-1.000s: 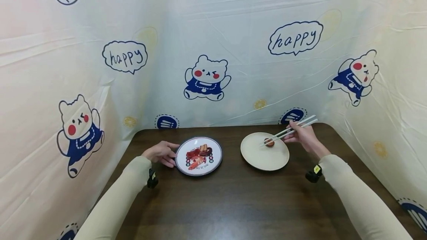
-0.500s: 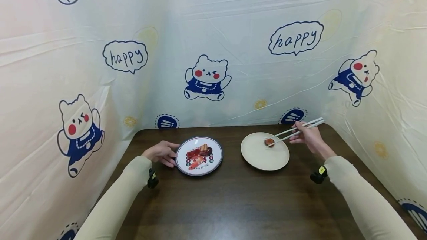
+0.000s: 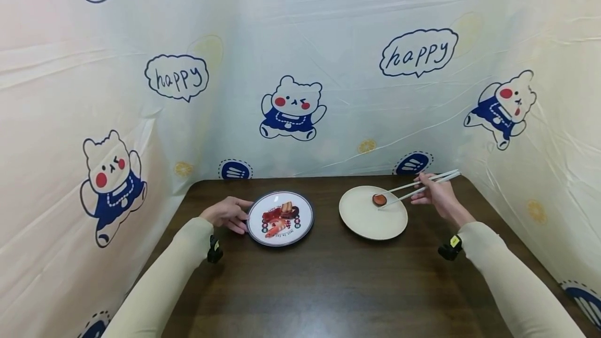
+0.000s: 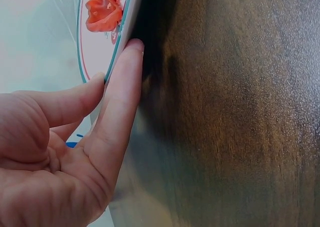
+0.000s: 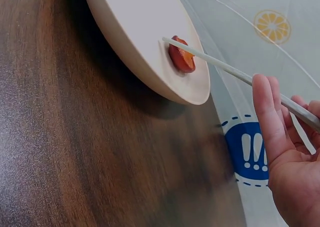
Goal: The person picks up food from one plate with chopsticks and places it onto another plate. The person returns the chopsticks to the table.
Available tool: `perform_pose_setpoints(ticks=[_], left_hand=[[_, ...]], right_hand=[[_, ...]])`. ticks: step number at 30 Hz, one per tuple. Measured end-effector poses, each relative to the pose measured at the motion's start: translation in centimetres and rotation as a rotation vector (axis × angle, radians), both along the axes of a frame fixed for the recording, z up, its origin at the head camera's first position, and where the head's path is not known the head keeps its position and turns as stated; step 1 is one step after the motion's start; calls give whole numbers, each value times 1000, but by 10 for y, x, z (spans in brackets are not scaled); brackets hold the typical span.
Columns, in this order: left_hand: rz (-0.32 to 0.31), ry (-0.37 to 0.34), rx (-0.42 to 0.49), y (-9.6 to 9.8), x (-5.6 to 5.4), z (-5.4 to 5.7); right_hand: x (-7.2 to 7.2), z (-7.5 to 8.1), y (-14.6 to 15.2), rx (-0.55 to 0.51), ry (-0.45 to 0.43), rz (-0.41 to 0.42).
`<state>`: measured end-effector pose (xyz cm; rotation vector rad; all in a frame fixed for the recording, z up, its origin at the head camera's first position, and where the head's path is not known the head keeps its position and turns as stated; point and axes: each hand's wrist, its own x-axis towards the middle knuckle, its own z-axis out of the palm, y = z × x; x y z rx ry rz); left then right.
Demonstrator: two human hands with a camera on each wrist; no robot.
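My left hand point(image 3: 227, 215) holds the left edge of a white plate with a dark rim point(image 3: 306, 227); in the left wrist view the thumb point(image 4: 85, 101) meets the rim and a long finger lies along its outer side. A shrimp point(image 3: 276, 228) and several other food pieces lie on that plate. My right hand point(image 3: 439, 196) grips a pair of pale chopsticks point(image 3: 407, 192) over a cream plate point(image 3: 361, 223). A small round reddish-brown food piece point(image 3: 379, 200) sits on the cream plate, with the chopstick tips spread on either side of it.
Both plates stand on a dark wooden table point(image 3: 300, 286), apart from each other. A white curtain point(image 3: 338, 87) with printed bears and words hangs behind the table and along both sides. A small black wrist device point(image 3: 451, 248) is worn at each cuff.
My right hand has drawn back slightly to the right, and the chopsticks have spread from around the food piece, which stays on the cream plate. The left hand keeps its place.
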<state>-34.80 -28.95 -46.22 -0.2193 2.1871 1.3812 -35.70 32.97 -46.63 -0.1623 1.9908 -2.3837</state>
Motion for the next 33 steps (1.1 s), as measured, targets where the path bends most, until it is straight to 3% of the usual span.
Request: perform_pose_setpoints(ticks=[13, 24, 33], left_hand=[[2, 0, 0, 0, 0, -2], [3, -10, -5, 0, 1, -3], [-2, -3, -1, -1, -1, -1]], right_hand=[[0, -4, 1, -53, -24, -13], [-3, -15, -4, -65, -23, -76], [-6, -13, -11, -88, -8, -116]])
